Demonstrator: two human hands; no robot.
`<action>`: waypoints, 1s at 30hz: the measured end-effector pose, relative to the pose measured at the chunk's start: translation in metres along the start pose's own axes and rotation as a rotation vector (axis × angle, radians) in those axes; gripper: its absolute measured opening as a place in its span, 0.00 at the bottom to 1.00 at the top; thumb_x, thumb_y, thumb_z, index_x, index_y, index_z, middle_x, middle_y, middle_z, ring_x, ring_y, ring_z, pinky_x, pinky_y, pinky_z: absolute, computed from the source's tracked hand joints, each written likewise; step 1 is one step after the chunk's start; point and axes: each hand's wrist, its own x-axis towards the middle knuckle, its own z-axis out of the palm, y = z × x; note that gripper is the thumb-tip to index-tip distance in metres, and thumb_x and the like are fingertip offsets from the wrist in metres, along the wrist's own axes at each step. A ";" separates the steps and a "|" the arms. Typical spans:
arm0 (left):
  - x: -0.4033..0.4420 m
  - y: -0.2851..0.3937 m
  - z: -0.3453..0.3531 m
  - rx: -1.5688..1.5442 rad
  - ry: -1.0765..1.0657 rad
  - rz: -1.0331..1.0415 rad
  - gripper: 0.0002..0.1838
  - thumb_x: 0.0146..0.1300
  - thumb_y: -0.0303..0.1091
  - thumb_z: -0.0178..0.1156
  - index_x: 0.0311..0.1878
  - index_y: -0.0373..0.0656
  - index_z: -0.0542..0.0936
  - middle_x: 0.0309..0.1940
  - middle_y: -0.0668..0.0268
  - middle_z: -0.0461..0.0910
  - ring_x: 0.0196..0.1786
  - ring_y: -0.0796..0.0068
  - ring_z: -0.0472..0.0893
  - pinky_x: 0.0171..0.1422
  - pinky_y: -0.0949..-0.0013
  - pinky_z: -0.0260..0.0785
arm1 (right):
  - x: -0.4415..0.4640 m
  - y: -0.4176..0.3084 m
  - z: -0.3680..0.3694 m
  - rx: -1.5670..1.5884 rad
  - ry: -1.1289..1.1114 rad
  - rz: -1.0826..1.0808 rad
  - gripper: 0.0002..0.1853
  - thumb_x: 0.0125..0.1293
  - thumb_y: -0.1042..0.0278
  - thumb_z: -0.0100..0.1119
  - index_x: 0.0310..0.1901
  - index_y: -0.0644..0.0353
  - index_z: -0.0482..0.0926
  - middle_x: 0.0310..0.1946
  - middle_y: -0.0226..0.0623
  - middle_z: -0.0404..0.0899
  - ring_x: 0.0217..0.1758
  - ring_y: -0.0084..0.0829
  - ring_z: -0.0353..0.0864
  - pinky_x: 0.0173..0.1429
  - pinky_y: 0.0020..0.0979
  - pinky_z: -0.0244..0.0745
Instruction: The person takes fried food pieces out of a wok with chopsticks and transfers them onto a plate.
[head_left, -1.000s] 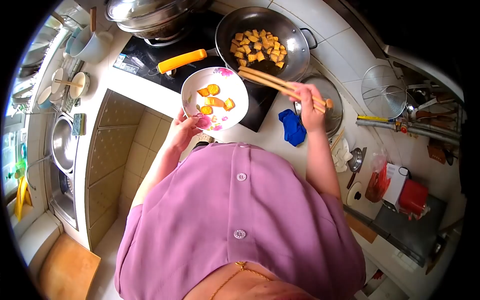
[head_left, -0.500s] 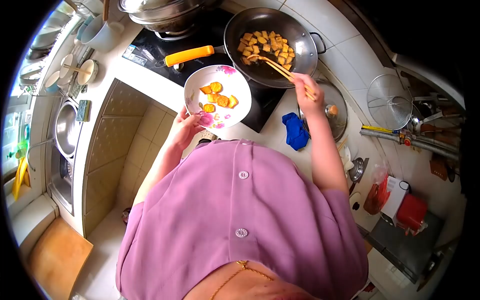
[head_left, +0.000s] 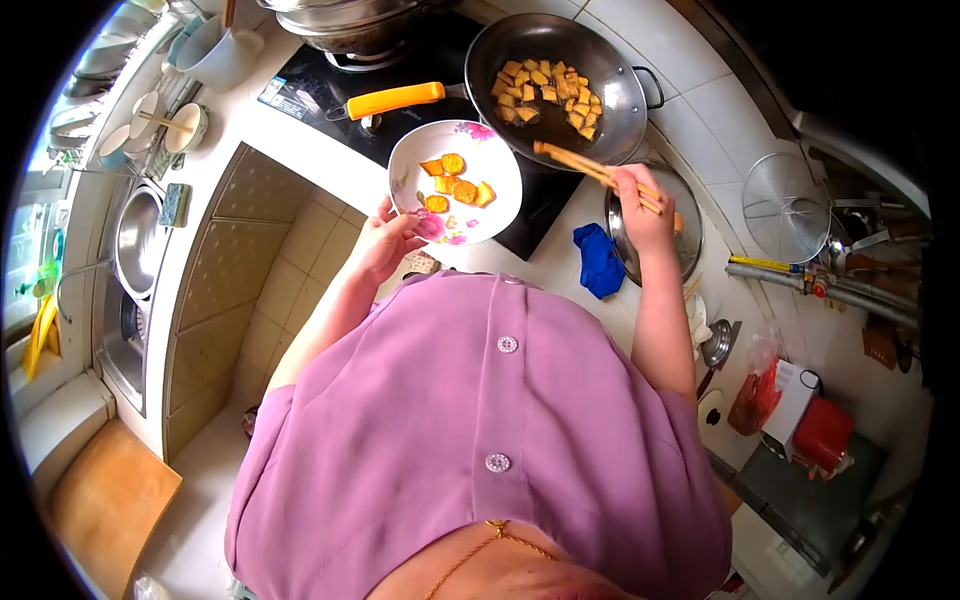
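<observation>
My left hand (head_left: pixel 388 240) grips the lower left rim of a white plate (head_left: pixel 500 200) with pink flowers. Several orange fried pieces (head_left: pixel 464 192) lie on it. Closed around a pair of wooden chopsticks (head_left: pixel 595 170) is my right hand (head_left: pixel 642 205). The chopstick tips point left, over the near edge of the wok (head_left: pixel 620 90), and I see no food between them. Inside the wok, several golden chunks (head_left: pixel 548 85) sit in dark oil. The wok's orange handle (head_left: pixel 396 100) reaches left, just beyond the plate.
Beneath the wok is a black cooktop (head_left: pixel 330 75), with a steel pot (head_left: pixel 345 25) at its back left. A glass lid (head_left: pixel 690 240) and a blue cloth (head_left: pixel 598 262) lie right of it. A strainer (head_left: pixel 785 210) hangs on the right wall. The sink (head_left: pixel 140 245) is far left.
The chopsticks have drawn back from the chunks toward the wok's near edge, along with my right hand. The whole view has shifted slightly; the plate stays in my left hand.
</observation>
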 end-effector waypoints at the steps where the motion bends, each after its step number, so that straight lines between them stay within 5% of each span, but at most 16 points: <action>1: 0.000 -0.001 -0.001 0.000 0.000 0.001 0.31 0.59 0.21 0.52 0.66 0.43 0.58 0.47 0.56 0.76 0.43 0.68 0.82 0.51 0.60 0.78 | 0.000 0.000 -0.002 -0.025 -0.077 0.020 0.11 0.68 0.63 0.53 0.37 0.61 0.79 0.27 0.38 0.82 0.31 0.30 0.83 0.37 0.29 0.75; 9: -0.001 0.001 0.002 -0.015 0.013 0.001 0.32 0.59 0.21 0.53 0.68 0.43 0.57 0.50 0.55 0.76 0.45 0.66 0.82 0.51 0.61 0.78 | -0.011 -0.020 0.002 0.316 -0.078 -0.005 0.13 0.72 0.64 0.48 0.40 0.65 0.78 0.32 0.35 0.83 0.33 0.22 0.81 0.39 0.23 0.76; 15: -0.001 0.000 -0.001 -0.047 0.028 0.011 0.33 0.60 0.21 0.53 0.68 0.44 0.56 0.48 0.56 0.76 0.45 0.66 0.82 0.51 0.61 0.78 | 0.000 -0.017 0.014 0.581 -0.047 0.047 0.13 0.71 0.63 0.49 0.40 0.66 0.77 0.33 0.37 0.83 0.37 0.24 0.83 0.41 0.23 0.76; 18: -0.001 -0.001 -0.003 -0.029 0.026 0.002 0.33 0.60 0.22 0.54 0.68 0.44 0.56 0.45 0.56 0.77 0.44 0.67 0.82 0.50 0.61 0.78 | 0.017 0.014 0.018 0.152 -0.093 -0.015 0.12 0.70 0.63 0.52 0.40 0.65 0.77 0.36 0.39 0.83 0.37 0.26 0.83 0.41 0.26 0.76; 23: -0.003 -0.001 -0.003 -0.027 0.035 0.014 0.32 0.59 0.22 0.54 0.67 0.43 0.57 0.43 0.57 0.78 0.42 0.68 0.82 0.49 0.62 0.78 | 0.038 0.043 0.060 -0.006 -0.039 -0.384 0.05 0.63 0.71 0.60 0.39 0.61 0.78 0.33 0.43 0.81 0.38 0.43 0.82 0.42 0.32 0.76; 28: -0.005 0.000 -0.003 -0.024 0.036 0.011 0.32 0.59 0.22 0.54 0.67 0.43 0.57 0.42 0.57 0.78 0.40 0.69 0.82 0.48 0.63 0.78 | 0.027 0.042 0.053 0.043 0.026 -0.275 0.06 0.65 0.68 0.58 0.38 0.61 0.78 0.32 0.41 0.82 0.36 0.39 0.83 0.40 0.31 0.77; 30: -0.003 -0.002 -0.005 -0.030 0.035 0.023 0.32 0.59 0.22 0.54 0.67 0.43 0.57 0.41 0.57 0.78 0.39 0.69 0.82 0.47 0.63 0.78 | 0.018 0.031 0.036 0.098 0.068 -0.078 0.07 0.67 0.66 0.55 0.37 0.60 0.78 0.30 0.40 0.83 0.35 0.35 0.84 0.39 0.30 0.77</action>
